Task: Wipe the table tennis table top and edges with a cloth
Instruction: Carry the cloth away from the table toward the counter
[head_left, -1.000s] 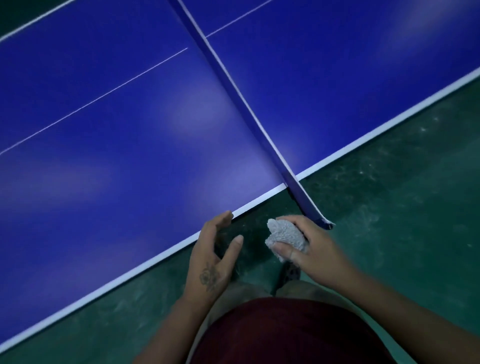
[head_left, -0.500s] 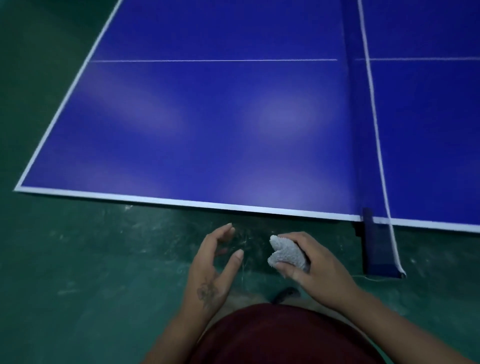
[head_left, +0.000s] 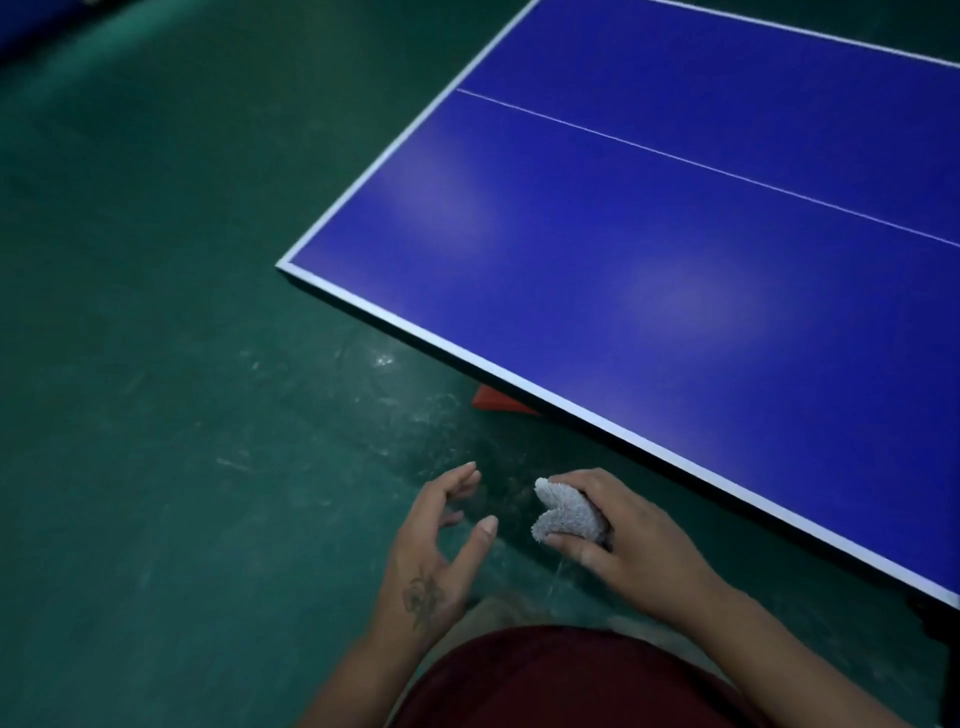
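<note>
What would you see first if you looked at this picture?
The big blue table fills the upper right, its white-edged corner pointing left over the green floor. Low in the middle, the right hand grips a small gray cloth, off the table, and the left hand beside it is open and holds nothing.

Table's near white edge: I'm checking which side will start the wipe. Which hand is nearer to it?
Right. The right hand, gripping the cloth, is just short of the table edge. The left hand is farther out, beyond the right one, holding nothing.
</note>
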